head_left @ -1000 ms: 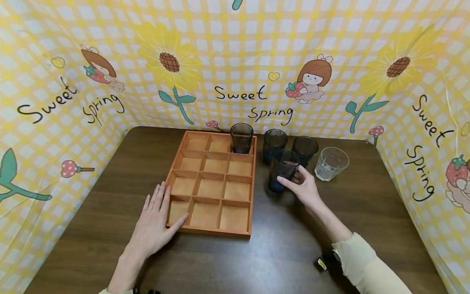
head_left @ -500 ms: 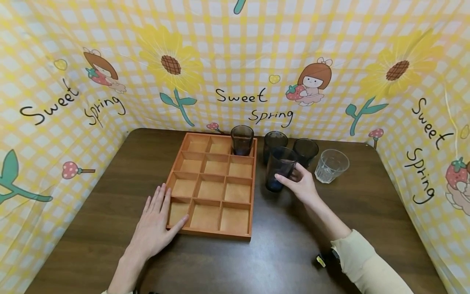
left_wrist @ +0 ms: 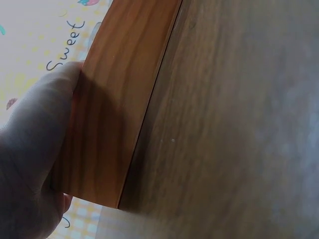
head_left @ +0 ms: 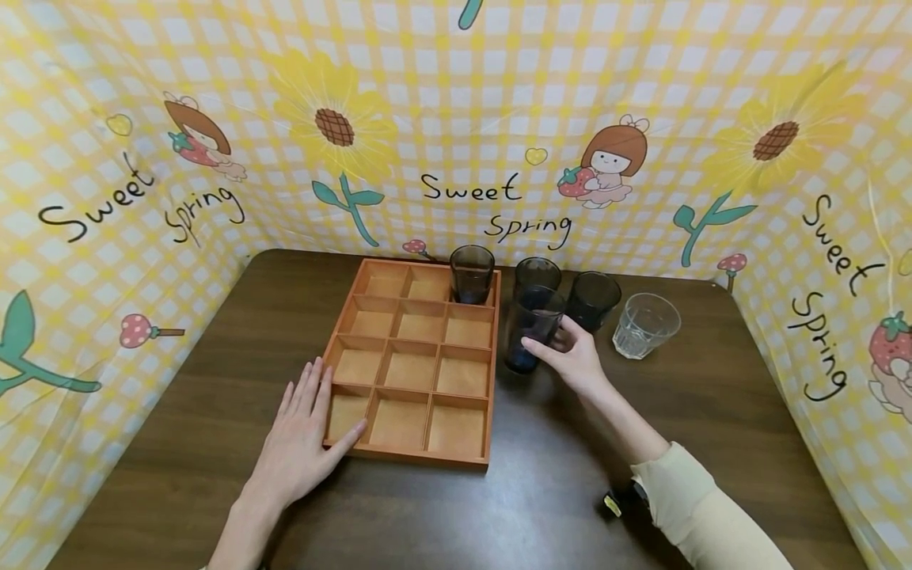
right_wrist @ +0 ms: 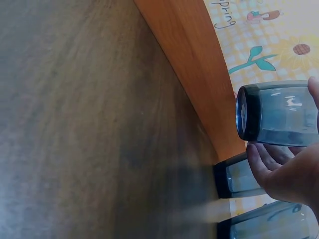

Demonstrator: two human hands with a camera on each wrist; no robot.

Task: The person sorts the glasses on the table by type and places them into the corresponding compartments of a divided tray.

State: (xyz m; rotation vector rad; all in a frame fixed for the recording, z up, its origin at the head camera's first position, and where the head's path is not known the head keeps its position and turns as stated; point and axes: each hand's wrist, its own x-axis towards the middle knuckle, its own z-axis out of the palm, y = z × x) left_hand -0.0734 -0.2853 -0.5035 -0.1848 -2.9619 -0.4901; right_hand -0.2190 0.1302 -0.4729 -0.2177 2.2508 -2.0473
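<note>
My right hand (head_left: pixel 575 361) holds a dark blue-grey drinking glass (head_left: pixel 529 318) just right of the wooden divided box, thumb on its near side and fingers behind. In the right wrist view the held glass (right_wrist: pixel 281 115) is off the table, its base showing. My left hand (head_left: pixel 295 439) rests on the front left corner of the box (head_left: pixel 420 457), fingers straight along its side and thumb over the front edge. One dark glass (head_left: pixel 472 273) stands upright in the back right compartment. Two more dark glasses, the left one (head_left: pixel 537 271) partly hidden and the right one (head_left: pixel 597 297), stand behind the held glass.
A clear faceted glass (head_left: pixel 647 324) stands on the brown table (head_left: pixel 712 412), right of the dark ones. Yellow checked cloth (head_left: pixel 456 103) walls the table at the back and both sides. A small black and yellow item (head_left: pixel 611 505) shows by the right sleeve.
My right hand has carried the dark glass a little left, toward the box's right side, and it now overlaps the rear left glass in view. The left hand stays on the box.
</note>
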